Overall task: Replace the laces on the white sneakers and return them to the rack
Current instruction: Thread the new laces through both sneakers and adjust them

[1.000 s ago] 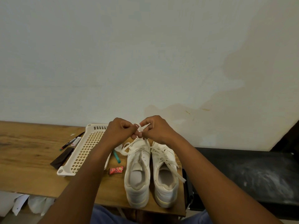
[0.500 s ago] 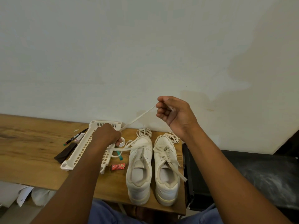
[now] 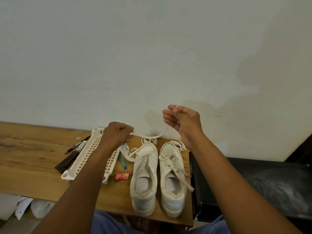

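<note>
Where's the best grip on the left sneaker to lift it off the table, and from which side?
Probably the heel collar of the left sneaker, from the near side, fingers into the opening and thumb on the heel. The heel faces the person and overhangs the near edge of the table. The toe end is cluttered with loose lace, and the right sneaker sits close alongside.

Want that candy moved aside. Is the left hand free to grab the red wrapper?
Probably not yet: the left hand grips the lace. The red wrapper lies uncovered beside the white rack.
</note>
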The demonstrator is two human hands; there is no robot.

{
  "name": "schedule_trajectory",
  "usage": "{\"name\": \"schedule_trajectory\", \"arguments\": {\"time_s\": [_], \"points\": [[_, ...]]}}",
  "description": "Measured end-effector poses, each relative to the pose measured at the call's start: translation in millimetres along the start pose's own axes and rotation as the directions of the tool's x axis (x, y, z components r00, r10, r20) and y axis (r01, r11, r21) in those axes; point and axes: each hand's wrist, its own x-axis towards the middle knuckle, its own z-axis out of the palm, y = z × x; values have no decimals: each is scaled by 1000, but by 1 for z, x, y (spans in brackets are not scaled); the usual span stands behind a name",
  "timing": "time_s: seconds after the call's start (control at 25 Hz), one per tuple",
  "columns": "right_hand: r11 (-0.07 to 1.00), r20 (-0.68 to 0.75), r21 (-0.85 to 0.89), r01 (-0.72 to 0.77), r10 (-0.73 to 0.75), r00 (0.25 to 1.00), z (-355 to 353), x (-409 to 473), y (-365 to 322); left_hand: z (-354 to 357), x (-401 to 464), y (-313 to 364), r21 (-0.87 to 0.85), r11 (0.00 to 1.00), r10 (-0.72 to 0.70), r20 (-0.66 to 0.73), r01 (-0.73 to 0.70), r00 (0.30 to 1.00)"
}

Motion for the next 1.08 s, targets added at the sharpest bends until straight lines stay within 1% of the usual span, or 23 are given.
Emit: {"name": "schedule_trajectory", "arguments": {"time_s": [0.04,0.08,0.12,0.16,0.24,0.32,0.36,0.44,0.56,0.68,0.76,0.88,1.08], "points": [[973,-52,-227,35,-48,997,1,1,6,1,-2,3,-75,992,95,-48,-99,994],[911,-69,-408,63,-99,993,3,1,11,3,-5,7,-104,978,174,-91,-183,981],[856,-49,-509,90,-133,990,6,1,16,7,-7,11,-118,962,233,-122,-247,965],[833,-11,-540,121,-151,989,10,-1,19,10,-9,16,-133,945,280,-135,-298,950],[835,55,-518,187,-185,981,17,-4,22,18,-15,23,-137,909,377,-128,-393,917],[854,78,-466,230,-219,973,23,-6,21,22,-21,29,-133,874,456,-108,-468,883],[872,77,-433,228,-217,973,26,-7,19,23,-22,31,-145,864,472,-108,-483,875],[912,73,-369,179,-164,984,29,-10,16,22,-21,34,-182,852,478,-116,-492,871],[941,121,-329,83,-46,992,32,-16,16,21,-20,35,-206,839,492,-107,-504,864],[958,159,-285,20,27,987,34,-19,16,26,-23,36,-166,831,528,-63,-530,847],[960,182,-280,-20,74,981,34,-21,14,28,-25,37,-108,825,557,-18,-555,831],[956,181,-279,-95,149,972,33,-22,14,29,-29,39,25,771,636,39,-637,771],[943,183,-239,-231,277,943,29,-19,13,29,-25,36,65,720,689,44,-690,723]]}}
